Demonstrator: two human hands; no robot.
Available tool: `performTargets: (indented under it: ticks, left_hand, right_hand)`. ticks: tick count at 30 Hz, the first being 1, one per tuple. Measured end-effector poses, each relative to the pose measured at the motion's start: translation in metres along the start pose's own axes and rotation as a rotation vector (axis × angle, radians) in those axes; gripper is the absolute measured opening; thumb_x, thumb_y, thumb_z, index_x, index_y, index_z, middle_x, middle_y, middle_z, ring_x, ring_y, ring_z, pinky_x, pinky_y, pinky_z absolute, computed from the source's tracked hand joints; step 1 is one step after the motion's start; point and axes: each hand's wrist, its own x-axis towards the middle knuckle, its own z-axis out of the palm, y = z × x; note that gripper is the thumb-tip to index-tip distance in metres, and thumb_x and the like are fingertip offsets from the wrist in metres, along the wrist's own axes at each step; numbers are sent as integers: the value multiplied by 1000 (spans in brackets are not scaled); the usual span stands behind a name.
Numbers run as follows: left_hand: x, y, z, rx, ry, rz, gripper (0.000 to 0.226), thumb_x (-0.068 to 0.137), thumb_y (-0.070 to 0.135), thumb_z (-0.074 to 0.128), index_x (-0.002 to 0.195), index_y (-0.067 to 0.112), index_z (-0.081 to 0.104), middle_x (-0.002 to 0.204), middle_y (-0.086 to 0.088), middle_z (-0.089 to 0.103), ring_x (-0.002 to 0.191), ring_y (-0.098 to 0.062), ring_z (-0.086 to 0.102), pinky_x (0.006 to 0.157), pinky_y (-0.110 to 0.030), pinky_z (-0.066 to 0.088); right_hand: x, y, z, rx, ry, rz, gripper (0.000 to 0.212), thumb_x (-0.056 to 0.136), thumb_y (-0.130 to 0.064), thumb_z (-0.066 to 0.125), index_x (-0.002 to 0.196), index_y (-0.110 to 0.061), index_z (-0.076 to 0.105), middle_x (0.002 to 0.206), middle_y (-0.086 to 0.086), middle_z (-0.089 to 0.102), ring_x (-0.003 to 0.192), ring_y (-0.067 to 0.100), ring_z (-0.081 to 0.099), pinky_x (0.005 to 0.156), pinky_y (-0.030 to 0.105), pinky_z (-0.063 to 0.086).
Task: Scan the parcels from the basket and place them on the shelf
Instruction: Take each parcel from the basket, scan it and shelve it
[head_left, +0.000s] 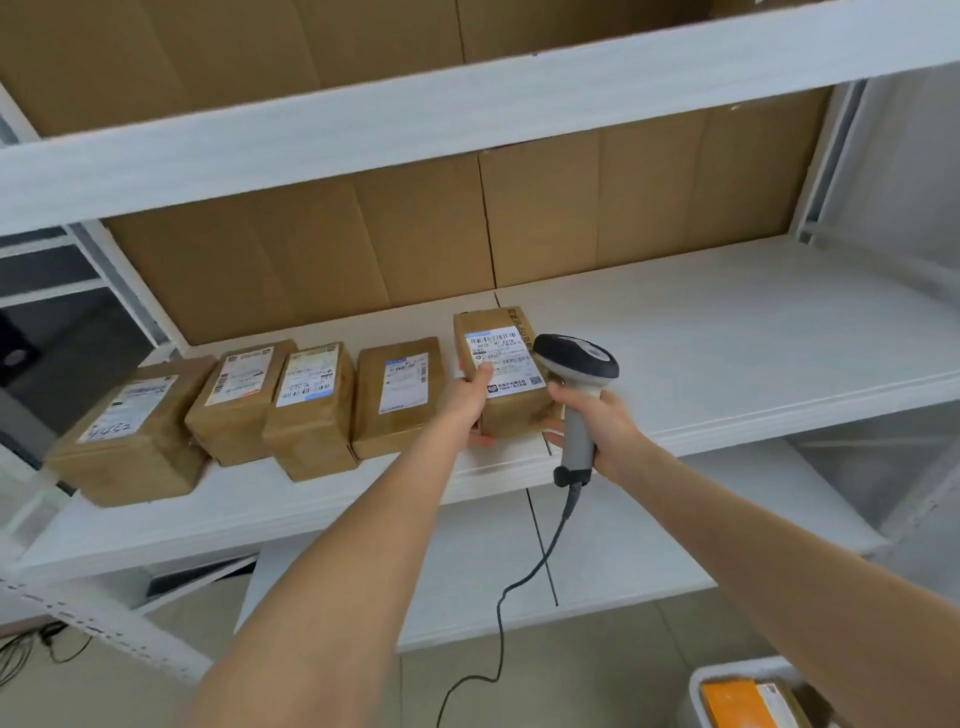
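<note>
Gripping the fifth parcel (511, 410) at its near left corner, the left hand (467, 397) lays its thumb on the white label on top and curls its fingers beneath the near edge. The parcel is at the right end of a row on the middle shelf (727, 338), close to the front edge. Its far end is raised a little, so the label faces up and toward the person. Whether its underside lies flat on the board I cannot tell. Just right of it, the right hand (610, 431) is wrapped round the grey handle of a scanner (576, 358), whose dark head hangs beside the parcel's far right corner. One or two of that hand's fingers reach across to the parcel's near right corner.

Counted up, there are five parcels on this shelf: the held one and four other parcels (311, 410) lying side by side to its left, each with one white label facing up. There is one scanner, with one black cable (519, 587) dropping from its handle toward the floor. One white basket (727, 673) stands at the near right, with an orange-topped packet (737, 701) showing inside.

The held parcel is a small brown box wrapped in tape. Its label has a blue strip along the far edge, barcodes, and print too small to read. Brown cardboard (363, 249) lines the back of the shelving.
</note>
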Motion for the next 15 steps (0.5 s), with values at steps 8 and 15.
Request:
performTargets:
  ticks: [8,15]
  left_hand:
    - [32,8,-23,664,189,122,34,99,37,40,110,11,58,92,-5,60,85,-27,64,70,-34,52]
    - [40,9,-18,731,193,192,36,94,33,49,126,18,52,129,-11,48,117,-29,48,89,-40,45]
  right_hand:
    - [45,7,35,-27,-4,28,32,83,-20,75,108,-11,58,119,16,62,107,35,63,89,45,55]
    - [58,6,35,1,-17,41,27,85,-19,73,106,-12,59,115,16,64,100,33,65,92,47,54]
